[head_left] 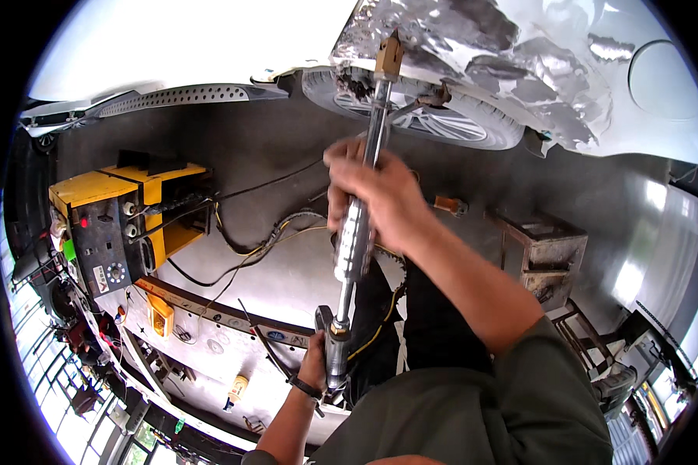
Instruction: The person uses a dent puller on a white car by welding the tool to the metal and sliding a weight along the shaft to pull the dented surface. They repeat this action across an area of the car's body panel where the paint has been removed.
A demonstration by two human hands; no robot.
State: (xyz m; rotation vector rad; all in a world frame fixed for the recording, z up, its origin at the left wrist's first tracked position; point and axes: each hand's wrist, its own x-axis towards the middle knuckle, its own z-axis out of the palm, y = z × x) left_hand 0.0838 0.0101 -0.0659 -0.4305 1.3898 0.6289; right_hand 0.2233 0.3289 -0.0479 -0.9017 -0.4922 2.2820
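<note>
A slide hammer dent puller point(341, 310) runs upright through the middle of the view. Its brass-coloured tip point(388, 58) is at the scraped, bare-metal patch of a white car body panel point(512, 46); whether it touches cannot be told. My right hand point(380, 186), slightly blurred, wraps round the puller's chrome shaft, just above or partly on its thick sliding weight point(353, 244). Lower down, my left hand point(314, 360) is closed on the handle end of the puller. A black band circles my left wrist.
Below the panel is a car wheel point(442, 120). A yellow-and-black welding machine point(105, 232) stands at the left, its cables point(271, 232) trailing over the floor. At the right is a worn metal stand point(551, 256). An orange tool point(450, 204) lies on the floor.
</note>
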